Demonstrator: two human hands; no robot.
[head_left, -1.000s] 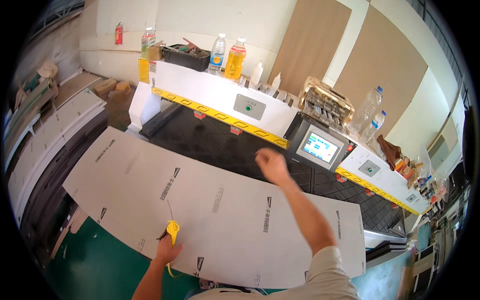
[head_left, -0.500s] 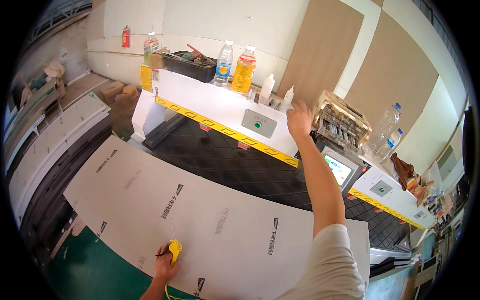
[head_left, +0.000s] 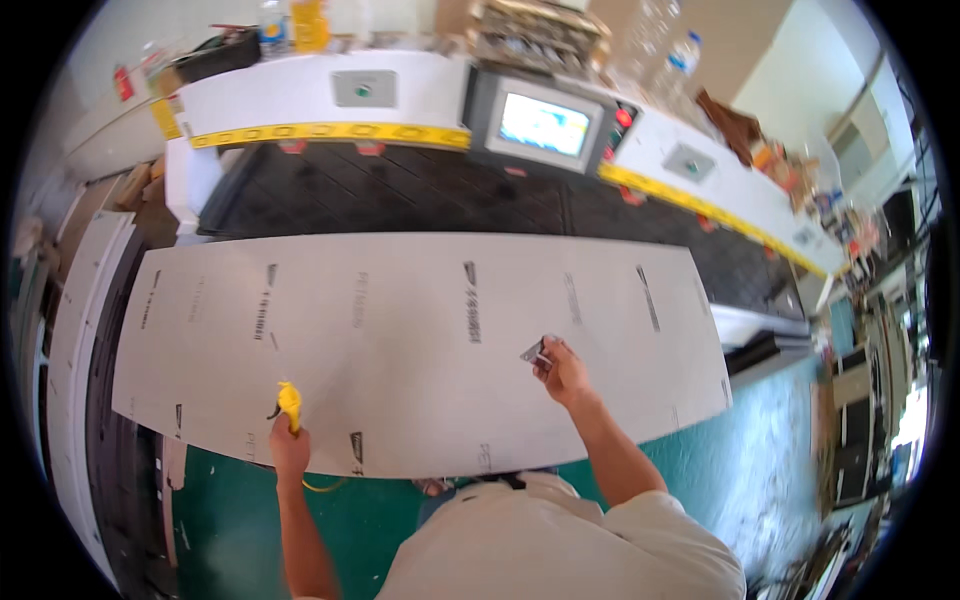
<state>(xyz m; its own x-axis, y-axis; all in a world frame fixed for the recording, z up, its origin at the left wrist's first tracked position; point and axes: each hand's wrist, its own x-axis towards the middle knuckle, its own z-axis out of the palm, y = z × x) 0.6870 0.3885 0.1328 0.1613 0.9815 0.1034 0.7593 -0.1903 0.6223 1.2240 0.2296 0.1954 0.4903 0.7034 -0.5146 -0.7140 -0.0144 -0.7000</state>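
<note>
A large pale grey panel (head_left: 410, 370) with dark printed marks lies flat in front of me. At its near left edge my left hand (head_left: 290, 450) is closed around a yellow air blow gun (head_left: 289, 400), its nozzle pointing away from me. A yellow hose (head_left: 325, 487) shows below that hand, past the panel's edge. Above the right half of the panel, my right hand (head_left: 565, 374) pinches a small grey metal plate (head_left: 534, 353) between thumb and fingers. Its exact kind is too blurred to make out.
Beyond the panel stands a white machine with a yellow striped edge (head_left: 325, 133), a black bed (head_left: 400, 195) and a lit screen (head_left: 543, 125). Bottles and a black tool box (head_left: 218, 55) stand on its top. Stacked boards (head_left: 75, 350) are at the left, green floor (head_left: 230, 520) below.
My right hand has come back from the machine's top to above the panel, now with the small metal plate. The view has tilted down and turned right; the left hand keeps the blow gun.
</note>
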